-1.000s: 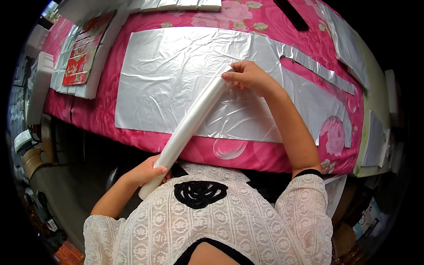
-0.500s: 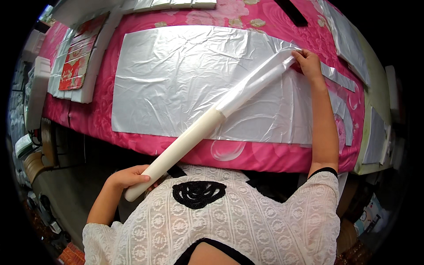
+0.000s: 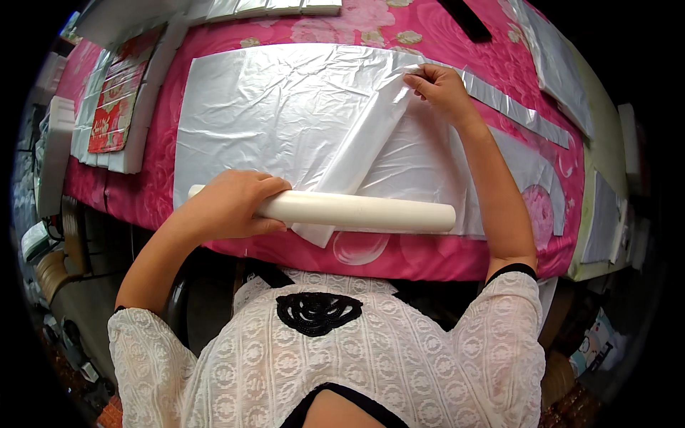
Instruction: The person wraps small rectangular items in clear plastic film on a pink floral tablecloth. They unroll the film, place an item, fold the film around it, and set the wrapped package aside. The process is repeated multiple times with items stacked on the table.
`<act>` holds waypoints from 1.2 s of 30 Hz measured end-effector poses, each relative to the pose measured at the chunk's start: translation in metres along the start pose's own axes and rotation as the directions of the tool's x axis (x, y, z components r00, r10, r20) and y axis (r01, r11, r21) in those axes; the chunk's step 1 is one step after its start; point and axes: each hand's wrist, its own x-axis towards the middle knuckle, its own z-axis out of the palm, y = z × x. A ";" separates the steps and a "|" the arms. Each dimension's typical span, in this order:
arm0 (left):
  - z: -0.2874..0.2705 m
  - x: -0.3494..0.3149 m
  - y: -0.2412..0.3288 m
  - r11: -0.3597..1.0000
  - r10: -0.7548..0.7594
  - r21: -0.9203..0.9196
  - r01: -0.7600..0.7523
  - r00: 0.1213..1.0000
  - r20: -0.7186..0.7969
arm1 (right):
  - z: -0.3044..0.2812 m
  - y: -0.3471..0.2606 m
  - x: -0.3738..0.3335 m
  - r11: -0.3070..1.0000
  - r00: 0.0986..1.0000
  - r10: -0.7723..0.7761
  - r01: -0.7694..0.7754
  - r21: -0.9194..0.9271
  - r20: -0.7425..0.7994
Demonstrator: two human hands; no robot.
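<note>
My left hand (image 3: 239, 202) is wrapped round a cream-white tube (image 3: 364, 212), which lies nearly level across the near part of the table. A stack of thin silvery plastic sheets (image 3: 242, 121) spreads over the pink cloth. My right hand (image 3: 437, 87) pinches the far end of a narrow folded plastic strip (image 3: 367, 135) at the back edge of the sheets. From there the strip slants down to the left, passes beneath the tube, and its near end (image 3: 312, 234) shows just in front of it.
A pink floral cloth (image 3: 399, 258) covers the table. White packs with a red printed packet (image 3: 118, 110) sit at the left. Cut silvery strips (image 3: 517, 110) lie at the right, with more plastic sheets (image 3: 553, 64) beyond. A black bar (image 3: 465, 20) rests at the back.
The tube has come off the plastic strip and swung from slanting to nearly level over the table. My left hand rose with it. My right hand moved left, still pinching the plastic.
</note>
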 end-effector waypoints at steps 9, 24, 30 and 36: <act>0.062 0.029 0.001 0.786 0.582 0.314 -0.533 0.809 -0.085 | 0.010 0.000 0.019 0.998 0.992 0.030 -0.022 -0.061 0.120; 0.108 0.022 0.017 0.873 0.425 0.319 -0.368 0.896 -0.129 | 0.055 -0.056 -0.080 0.938 0.956 -0.209 0.256 -0.235 0.206; 0.114 0.019 0.026 0.879 0.382 0.357 -0.316 0.915 -0.128 | 0.087 -0.050 -0.146 0.772 0.927 -0.274 0.371 -0.516 0.255; 0.112 0.016 0.028 0.887 0.369 0.339 -0.313 0.922 -0.114 | 0.029 -0.014 -0.137 0.705 0.954 -0.290 0.163 -0.691 -0.071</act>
